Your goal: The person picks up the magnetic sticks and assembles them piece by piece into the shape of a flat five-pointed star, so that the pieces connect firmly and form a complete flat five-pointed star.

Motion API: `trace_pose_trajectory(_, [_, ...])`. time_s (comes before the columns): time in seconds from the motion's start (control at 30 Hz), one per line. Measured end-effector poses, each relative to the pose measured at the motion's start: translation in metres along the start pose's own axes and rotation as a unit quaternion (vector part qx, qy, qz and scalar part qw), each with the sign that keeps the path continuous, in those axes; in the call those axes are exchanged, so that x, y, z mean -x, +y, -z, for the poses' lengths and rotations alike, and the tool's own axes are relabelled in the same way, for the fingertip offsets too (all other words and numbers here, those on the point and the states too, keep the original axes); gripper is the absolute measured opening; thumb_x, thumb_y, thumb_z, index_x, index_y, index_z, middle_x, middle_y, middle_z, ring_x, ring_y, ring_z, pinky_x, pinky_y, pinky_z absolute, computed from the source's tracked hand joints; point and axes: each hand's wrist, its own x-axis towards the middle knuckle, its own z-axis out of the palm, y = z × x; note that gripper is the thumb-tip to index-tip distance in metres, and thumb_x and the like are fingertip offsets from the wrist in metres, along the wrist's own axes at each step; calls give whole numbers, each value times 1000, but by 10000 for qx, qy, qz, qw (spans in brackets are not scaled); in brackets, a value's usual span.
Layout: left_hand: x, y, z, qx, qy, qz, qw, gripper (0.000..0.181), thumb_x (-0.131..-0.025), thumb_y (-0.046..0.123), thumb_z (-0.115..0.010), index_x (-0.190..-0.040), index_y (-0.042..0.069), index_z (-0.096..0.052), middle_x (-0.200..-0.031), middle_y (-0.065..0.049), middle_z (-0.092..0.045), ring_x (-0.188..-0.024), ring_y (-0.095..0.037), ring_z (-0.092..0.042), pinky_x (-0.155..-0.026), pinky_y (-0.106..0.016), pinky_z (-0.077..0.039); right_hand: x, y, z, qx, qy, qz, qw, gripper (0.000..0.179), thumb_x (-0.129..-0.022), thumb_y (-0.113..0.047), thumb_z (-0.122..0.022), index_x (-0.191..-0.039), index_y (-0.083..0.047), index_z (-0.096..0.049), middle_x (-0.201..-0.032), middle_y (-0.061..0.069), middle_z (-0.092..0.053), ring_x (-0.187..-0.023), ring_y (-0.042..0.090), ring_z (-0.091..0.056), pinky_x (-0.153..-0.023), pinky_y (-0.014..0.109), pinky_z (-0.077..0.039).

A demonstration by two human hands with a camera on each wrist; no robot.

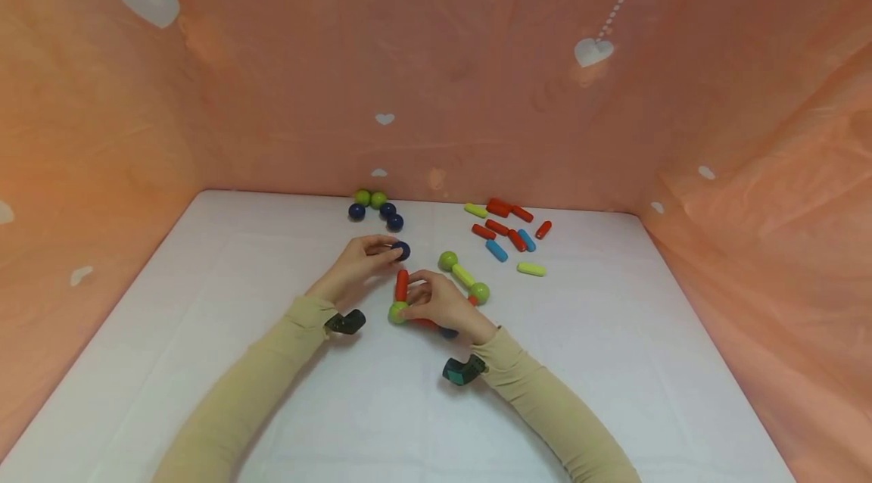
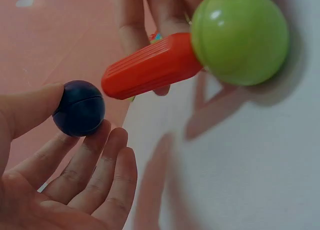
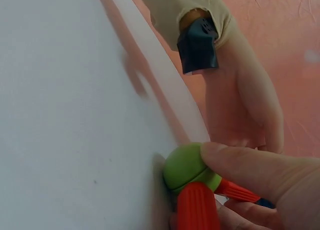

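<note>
My left hand [image 1: 356, 265] pinches a dark blue ball [image 2: 79, 108] between thumb and fingertips. Close by, the bare end of a ridged red rod [image 2: 152, 67] points at this ball. That rod's other end joins a green ball [image 2: 240, 37], which my right hand [image 1: 446, 305] holds with the thumb pressed on its top. From the green ball a second red rod [image 3: 197, 207] leads to another dark blue ball [image 1: 447, 332], partly hidden under the right hand. The linked shape goes on through a green ball [image 1: 480, 293] and a yellow rod [image 1: 463, 275] to an end green ball [image 1: 447, 261].
At the back of the white table [image 1: 272, 241] sit loose green balls [image 1: 371, 199] and dark blue balls [image 1: 357, 212]. Back right lie several loose red rods [image 1: 497, 227], blue rods [image 1: 496, 250] and yellow rods [image 1: 531, 269]. A pink cloth [image 1: 436, 89] hangs around the table.
</note>
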Motion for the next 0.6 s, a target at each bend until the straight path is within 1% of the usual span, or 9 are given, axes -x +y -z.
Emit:
trace_pose_trajectory(0.03, [1,-1,-1,-9,-14,3,10000,43,-100,16,-63,-137,-6,-55,-112,-12,-71,-101,-21,-72,-96,-33,-58,0,0,0,13,1,12,10000,56,-86,-18,-82,-133,-4,-56,-110,12,-76,-94,15,-70,-88,29,-57])
trace_pose_trajectory(0.1, [3,-2,-2,-27,-24,10,10000,43,-100,16,-63,-136,-6,-56,-114,-14,-71,-97,-16,-71,-95,-32,-59,0,0,0,58,-2,41,10000,56,-86,-18,-82,-133,-4,-56,-110,12,-76,-96,16,-71,-90,31,-57])
trace_pose_trajectory(0.2, [6,-3,-3,-50,-116,61,9999,43,-100,17,-63,-136,-6,-56,-122,-19,-70,-95,-10,-70,-96,-32,-59,0,0,0,77,-18,66,9999,56,-86,-18,-82,-133,-3,-56,-110,12,-76,-96,17,-72,-91,32,-57])
trace_pose_trajectory(0.3, [7,-3,-4,54,-190,153,9997,44,-101,18,-63,-137,-6,-55,-129,-22,-67,-96,-8,-70,-98,-35,-58,-1,0,0,74,-5,60,10000,56,-86,-18,-82,-133,-3,-57,-110,12,-76,-96,17,-72,-91,31,-57])
trace_pose_trajectory(0.37, [8,-4,-5,107,-206,197,9995,44,-101,18,-62,-138,-5,-55,-129,-22,-67,-96,-8,-70,-98,-34,-58,-1,0,0,69,7,51,10000,56,-86,-19,-82,-134,-3,-57,-109,12,-76,-96,17,-72,-91,31,-57])
trace_pose_trajectory(0.5, [9,-6,-8,246,-246,268,9990,46,-98,14,-66,-139,-3,-53,-123,-18,-66,-96,-10,-68,-94,-28,-58,0,0,0,60,-10,8,10000,57,-86,-20,-82,-134,-4,-57,-108,10,-77,-98,16,-70,-92,32,-56])
trace_pose_trajectory(0.6, [11,-7,-10,187,-226,275,9992,50,-94,10,-69,-140,0,-53,-122,-17,-65,-99,-13,-66,-90,-24,-57,1,0,3,73,-20,63,10000,57,-87,-20,-81,-135,-4,-56,-109,10,-77,-99,15,-70,-92,30,-56])
